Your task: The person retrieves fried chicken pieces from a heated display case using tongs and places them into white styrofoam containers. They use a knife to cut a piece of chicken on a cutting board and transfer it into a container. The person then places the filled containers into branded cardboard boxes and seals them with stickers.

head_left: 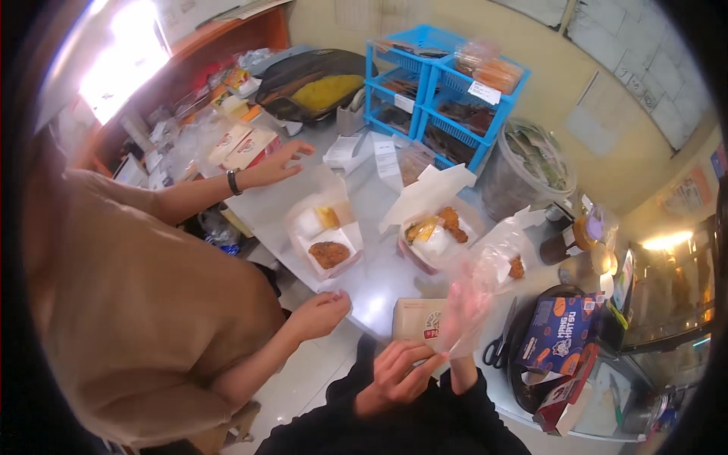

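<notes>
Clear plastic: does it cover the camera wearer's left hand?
No, the clear plastic covers the right hand, while the left hand is bare.

On my feed I see a pale tabletop (371, 294) bearing one open meal box (331, 191), a second meal box (431, 191) near it, a blue basket rack (431, 85), a clear tub (509, 189), scissors (497, 350) and a dark tray (522, 388).

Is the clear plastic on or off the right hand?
On: the right hand shows through the clear plastic, which covers it to about the wrist, where the left hand pinches the edge.
</notes>
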`<control>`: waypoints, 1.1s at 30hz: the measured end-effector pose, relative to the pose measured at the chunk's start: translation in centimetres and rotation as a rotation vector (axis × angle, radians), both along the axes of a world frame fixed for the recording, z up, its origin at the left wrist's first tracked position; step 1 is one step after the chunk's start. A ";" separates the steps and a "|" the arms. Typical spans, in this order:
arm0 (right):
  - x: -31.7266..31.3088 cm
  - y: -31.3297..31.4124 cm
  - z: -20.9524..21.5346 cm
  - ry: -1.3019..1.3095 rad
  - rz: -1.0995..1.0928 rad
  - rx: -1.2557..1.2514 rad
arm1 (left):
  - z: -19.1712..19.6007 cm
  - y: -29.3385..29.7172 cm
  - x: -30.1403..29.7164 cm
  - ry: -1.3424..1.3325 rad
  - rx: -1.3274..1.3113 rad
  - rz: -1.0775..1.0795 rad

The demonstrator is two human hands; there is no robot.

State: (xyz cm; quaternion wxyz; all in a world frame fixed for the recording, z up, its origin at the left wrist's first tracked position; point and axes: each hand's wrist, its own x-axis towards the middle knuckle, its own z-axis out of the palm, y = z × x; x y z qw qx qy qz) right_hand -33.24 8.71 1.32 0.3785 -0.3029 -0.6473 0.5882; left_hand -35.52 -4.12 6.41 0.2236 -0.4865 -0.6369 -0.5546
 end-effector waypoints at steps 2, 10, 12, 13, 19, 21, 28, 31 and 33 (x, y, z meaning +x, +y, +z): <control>-1.1 -0.1 -0.4 0.087 0.118 -0.211 | -0.7 -0.2 -0.6 -0.013 0.002 -0.031; -1.9 -0.3 4.5 0.391 0.374 -0.456 | -2.6 -0.3 -0.3 -0.230 0.030 -0.284; -2.0 -0.5 5.5 0.410 0.426 -0.445 | -3.0 -1.1 0.3 -0.316 0.006 -0.403; -2.2 -0.6 5.9 0.404 0.446 -0.441 | -3.1 -1.4 0.4 -0.332 0.002 -0.440; -10.0 -3.1 11.5 0.139 0.451 -0.166 | -2.9 -5.0 -0.2 -0.418 0.099 -0.484; -10.3 -4.1 10.5 0.186 0.752 0.565 | -2.7 -6.6 -0.5 -0.413 0.130 -0.428; -22.3 -4.0 -8.0 -0.188 0.791 1.020 | -2.9 -9.7 -1.4 -0.306 -0.029 0.227; -24.8 -5.3 -10.6 -0.418 0.776 1.035 | -3.3 -11.1 -1.6 -0.333 -0.070 0.229; -25.4 -5.7 -10.5 -0.616 0.795 1.017 | -3.1 -11.8 -1.8 -0.344 -0.080 0.244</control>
